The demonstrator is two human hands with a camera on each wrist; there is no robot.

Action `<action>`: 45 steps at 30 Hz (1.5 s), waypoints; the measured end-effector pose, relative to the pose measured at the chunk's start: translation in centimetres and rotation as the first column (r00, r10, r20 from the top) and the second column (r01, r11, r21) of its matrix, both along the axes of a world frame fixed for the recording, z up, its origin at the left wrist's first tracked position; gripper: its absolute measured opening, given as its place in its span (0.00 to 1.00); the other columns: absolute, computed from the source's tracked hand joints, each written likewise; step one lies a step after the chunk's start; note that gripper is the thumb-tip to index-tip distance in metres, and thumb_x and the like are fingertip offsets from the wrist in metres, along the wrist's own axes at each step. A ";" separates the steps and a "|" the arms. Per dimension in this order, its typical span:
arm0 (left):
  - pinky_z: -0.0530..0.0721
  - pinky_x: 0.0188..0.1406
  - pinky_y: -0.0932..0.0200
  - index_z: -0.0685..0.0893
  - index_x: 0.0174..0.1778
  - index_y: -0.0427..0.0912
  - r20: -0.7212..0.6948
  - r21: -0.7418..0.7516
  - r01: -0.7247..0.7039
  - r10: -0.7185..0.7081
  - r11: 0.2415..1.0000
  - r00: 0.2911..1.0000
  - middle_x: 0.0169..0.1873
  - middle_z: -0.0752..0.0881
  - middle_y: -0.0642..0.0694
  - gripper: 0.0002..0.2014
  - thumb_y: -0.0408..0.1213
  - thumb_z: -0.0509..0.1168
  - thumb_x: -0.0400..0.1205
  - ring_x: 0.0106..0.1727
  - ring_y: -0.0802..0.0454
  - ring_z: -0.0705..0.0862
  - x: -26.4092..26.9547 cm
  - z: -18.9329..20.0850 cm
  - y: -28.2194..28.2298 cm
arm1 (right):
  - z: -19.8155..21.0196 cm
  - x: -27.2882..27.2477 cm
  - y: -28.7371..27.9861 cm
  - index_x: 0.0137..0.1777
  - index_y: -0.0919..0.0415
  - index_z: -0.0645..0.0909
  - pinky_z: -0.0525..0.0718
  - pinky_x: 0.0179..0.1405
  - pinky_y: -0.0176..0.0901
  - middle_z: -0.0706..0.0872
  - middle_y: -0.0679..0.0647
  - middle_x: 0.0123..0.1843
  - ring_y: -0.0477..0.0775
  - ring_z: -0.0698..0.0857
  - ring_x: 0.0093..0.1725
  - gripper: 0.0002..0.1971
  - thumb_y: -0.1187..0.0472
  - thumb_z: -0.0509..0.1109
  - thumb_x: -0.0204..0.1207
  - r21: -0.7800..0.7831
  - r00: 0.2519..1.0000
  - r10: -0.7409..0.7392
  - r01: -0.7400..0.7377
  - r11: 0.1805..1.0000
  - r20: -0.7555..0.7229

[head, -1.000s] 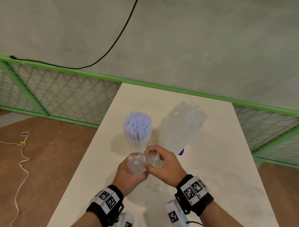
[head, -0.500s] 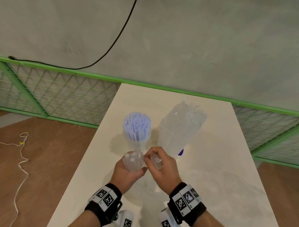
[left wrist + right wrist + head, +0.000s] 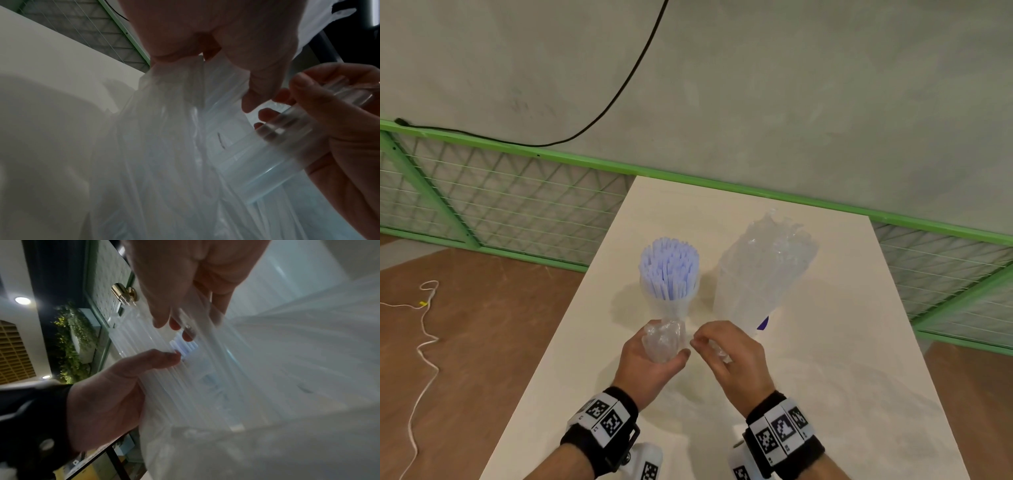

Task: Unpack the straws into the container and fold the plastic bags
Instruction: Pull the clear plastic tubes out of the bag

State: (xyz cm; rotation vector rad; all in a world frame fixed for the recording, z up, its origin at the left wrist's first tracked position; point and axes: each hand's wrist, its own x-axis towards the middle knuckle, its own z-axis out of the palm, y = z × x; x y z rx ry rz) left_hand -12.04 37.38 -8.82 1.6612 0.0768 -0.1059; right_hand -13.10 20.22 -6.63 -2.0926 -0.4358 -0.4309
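Observation:
A clear container (image 3: 671,301) full of pale blue straws (image 3: 669,267) stands mid-table. Just in front of it, my left hand (image 3: 671,346) grips the bunched neck of a clear plastic bag (image 3: 662,339). My right hand (image 3: 702,339) pinches a clear strip of that bag's plastic (image 3: 717,353) close beside the left thumb. In the left wrist view the bag (image 3: 174,146) hangs below my left fingers (image 3: 257,91) with straws inside. In the right wrist view my right fingertips (image 3: 162,321) pinch film over the straw ends (image 3: 185,347). How far down the bag reaches is hard to see.
A second clear plastic bag (image 3: 763,270) stands upright right of the container, with a purple bit (image 3: 763,322) at its base. The cream table (image 3: 842,377) runs back to a green mesh fence (image 3: 517,205). A white cord (image 3: 424,342) lies on the brown floor at left.
Both hands have moved forward toward the container. They were pressed together on the bunched plastic; now the right hand has drawn slightly apart, pinching a strip of it.

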 end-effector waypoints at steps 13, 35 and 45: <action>0.87 0.49 0.60 0.84 0.52 0.52 -0.082 0.000 -0.070 0.070 0.998 0.994 0.45 0.91 0.47 0.26 0.48 0.81 0.58 0.47 0.50 0.90 0.6 -1.1 -0.1 | 12.9 5.0 -4.0 0.50 0.57 0.83 0.91 0.39 0.56 0.90 0.56 0.40 0.60 0.92 0.35 0.12 0.70 0.78 0.72 0.514 0.945 -0.308 0.212 0.831 0.110; 0.86 0.48 0.60 0.85 0.48 0.53 -0.065 0.003 -0.047 0.047 0.999 0.997 0.43 0.91 0.46 0.26 0.55 0.77 0.54 0.45 0.50 0.89 0.3 0.3 -0.5 | 12.4 12.6 -10.3 0.47 0.56 0.85 0.87 0.47 0.42 0.90 0.51 0.43 0.50 0.90 0.40 0.08 0.58 0.80 0.72 0.023 0.969 -0.186 0.184 0.983 0.163; 0.87 0.48 0.59 0.85 0.50 0.49 -0.084 0.019 -0.039 0.040 0.999 0.996 0.42 0.91 0.46 0.25 0.50 0.79 0.58 0.45 0.50 0.89 0.4 0.4 -0.6 | 6.3 9.7 -10.5 0.81 0.49 0.67 0.55 0.82 0.50 0.66 0.41 0.83 0.45 0.55 0.85 0.32 0.34 0.47 0.83 -0.637 0.991 0.029 -0.106 0.764 -0.129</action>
